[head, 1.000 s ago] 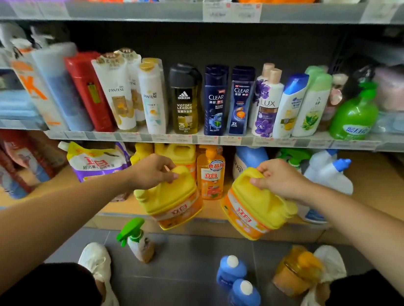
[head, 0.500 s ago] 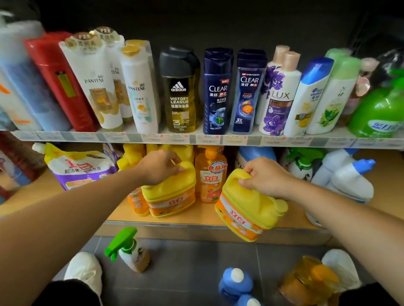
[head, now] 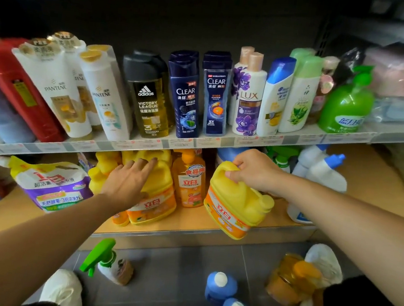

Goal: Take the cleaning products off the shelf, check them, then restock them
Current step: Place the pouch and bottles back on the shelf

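Two yellow detergent jugs with orange labels are at the bottom wooden shelf (head: 186, 224). The left jug (head: 156, 198) stands on the shelf among other yellow jugs; my left hand (head: 127, 181) lies on its top with fingers spread, not gripping. The right jug (head: 236, 205) is tilted at the shelf's front edge, and my right hand (head: 255, 170) is closed around its handle. An orange pump bottle (head: 190, 182) stands between the two jugs.
On the grey floor lie a green-trigger spray bottle (head: 109, 262), two blue bottles (head: 222, 285), an orange bottle (head: 292, 280) and white plastic bags (head: 322, 261). Shampoo bottles (head: 185, 94) fill the shelf above. A purple refill pouch (head: 53, 184) and white toilet-cleaner bottles (head: 321, 171) flank the jugs.
Both jugs have moved from over the floor back to the bottom shelf. My left hand has let go of its jug's handle and now rests flat on top. The right hand still grips.
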The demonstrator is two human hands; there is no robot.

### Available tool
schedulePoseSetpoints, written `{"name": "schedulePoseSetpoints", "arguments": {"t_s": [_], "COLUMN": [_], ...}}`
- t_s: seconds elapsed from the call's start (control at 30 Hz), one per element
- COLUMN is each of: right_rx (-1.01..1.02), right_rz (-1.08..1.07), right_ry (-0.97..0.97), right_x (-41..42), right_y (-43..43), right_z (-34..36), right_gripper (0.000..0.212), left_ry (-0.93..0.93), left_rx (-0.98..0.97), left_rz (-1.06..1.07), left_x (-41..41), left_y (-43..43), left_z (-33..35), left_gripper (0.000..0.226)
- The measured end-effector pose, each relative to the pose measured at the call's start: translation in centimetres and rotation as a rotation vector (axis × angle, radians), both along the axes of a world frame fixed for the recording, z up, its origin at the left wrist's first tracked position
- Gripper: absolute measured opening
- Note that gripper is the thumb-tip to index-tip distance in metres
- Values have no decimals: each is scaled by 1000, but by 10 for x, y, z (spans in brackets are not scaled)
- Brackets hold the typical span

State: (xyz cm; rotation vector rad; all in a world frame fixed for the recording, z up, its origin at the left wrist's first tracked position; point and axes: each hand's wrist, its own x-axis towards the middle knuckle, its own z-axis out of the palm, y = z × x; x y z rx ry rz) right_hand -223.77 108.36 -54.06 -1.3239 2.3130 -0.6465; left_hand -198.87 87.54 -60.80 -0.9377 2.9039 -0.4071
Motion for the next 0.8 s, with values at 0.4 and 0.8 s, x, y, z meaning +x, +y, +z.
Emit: {"name": "schedulePoseSetpoints", "arguments": {"t_s": [0.4, 0.8], "right_rx": [-94, -186], "right_rz": [-204, -323], "right_ry": [-298, -1133], "right_x": [9, 44], "right_y": [-4, -19], "right_z": [3, 12], "right_gripper": [34, 25], "left_ry": [237, 654], "left_rx": [5, 687], "left_rz": [-172, -155], "left_x": [-14, -20], "left_y": [21, 109], "left_z": [9, 51], "left_gripper": [83, 71]}}
